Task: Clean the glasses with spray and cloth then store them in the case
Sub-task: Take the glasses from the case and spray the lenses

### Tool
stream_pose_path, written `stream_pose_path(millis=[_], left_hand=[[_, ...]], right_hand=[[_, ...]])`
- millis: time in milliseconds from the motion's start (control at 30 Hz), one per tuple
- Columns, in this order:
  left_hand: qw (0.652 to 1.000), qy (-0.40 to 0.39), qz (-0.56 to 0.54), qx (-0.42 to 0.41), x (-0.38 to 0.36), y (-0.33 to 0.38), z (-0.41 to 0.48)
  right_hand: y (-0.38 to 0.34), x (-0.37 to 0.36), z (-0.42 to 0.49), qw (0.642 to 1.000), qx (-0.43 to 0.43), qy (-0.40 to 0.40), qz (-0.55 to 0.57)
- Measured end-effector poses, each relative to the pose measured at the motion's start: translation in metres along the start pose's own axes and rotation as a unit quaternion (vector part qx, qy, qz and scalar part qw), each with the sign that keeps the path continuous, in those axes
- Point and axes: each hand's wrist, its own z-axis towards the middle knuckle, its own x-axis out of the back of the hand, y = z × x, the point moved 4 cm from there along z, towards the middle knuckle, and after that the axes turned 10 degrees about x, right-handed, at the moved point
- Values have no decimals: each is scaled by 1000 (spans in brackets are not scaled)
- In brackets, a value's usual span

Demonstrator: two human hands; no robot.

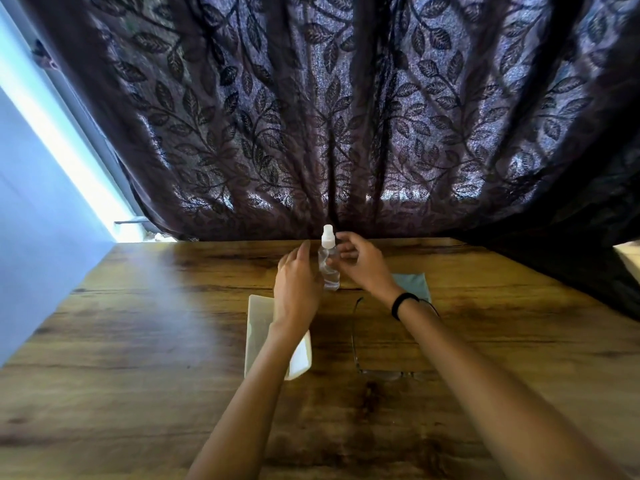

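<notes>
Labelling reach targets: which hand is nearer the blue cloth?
Right. The right hand is just left of the blue cloth, its wrist at the cloth's edge. The left hand is farther left, beyond the spray bottle.

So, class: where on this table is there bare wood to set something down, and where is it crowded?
Bare wood runs left of the case to the table edge, and right of the glasses and cloth. The middle is crowded: the left hand and right hand flank the spray bottle, case and glasses nearer.
</notes>
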Motion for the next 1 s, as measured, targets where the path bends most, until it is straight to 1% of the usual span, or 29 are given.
stream_pose_path(millis=[167,233,333,467,533,633,700,767,833,900,1000], left_hand=[[999,-31,-5,5,-9,-6,19],[999,-33,-12,0,-12,-7,16],[999,-32,-37,-5,-15,-7,11],[999,-18,-50,-13,-15,-5,9],[997,-16,-68,-25,-12,-2,9],[992,-27,-103,-70,-7,2,-2],[988,-64,-91,-103,-6,1,-15],[974,-140,-80,-162,-10,2,-31],[944,-238,-80,-216,-14,3,-47],[918,-318,-62,-231,-17,2,-61],[906,-343,-18,-247,-21,-2,-71]], right_hand=[[11,-14,1,1000,-11,0,9],[15,-18,0,1000,-7,-5,2],[19,-19,-2,999,-5,9,-34],[17,-14,-4,999,-1,27,-21],[11,-5,-8,998,7,56,20],[-4,18,-17,983,9,127,134],[-13,41,-27,961,2,172,216],[-18,67,-39,942,-8,207,263],[-18,90,-53,932,-12,246,267],[-14,107,-71,928,-15,277,249],[-5,124,-101,928,-20,303,218]])
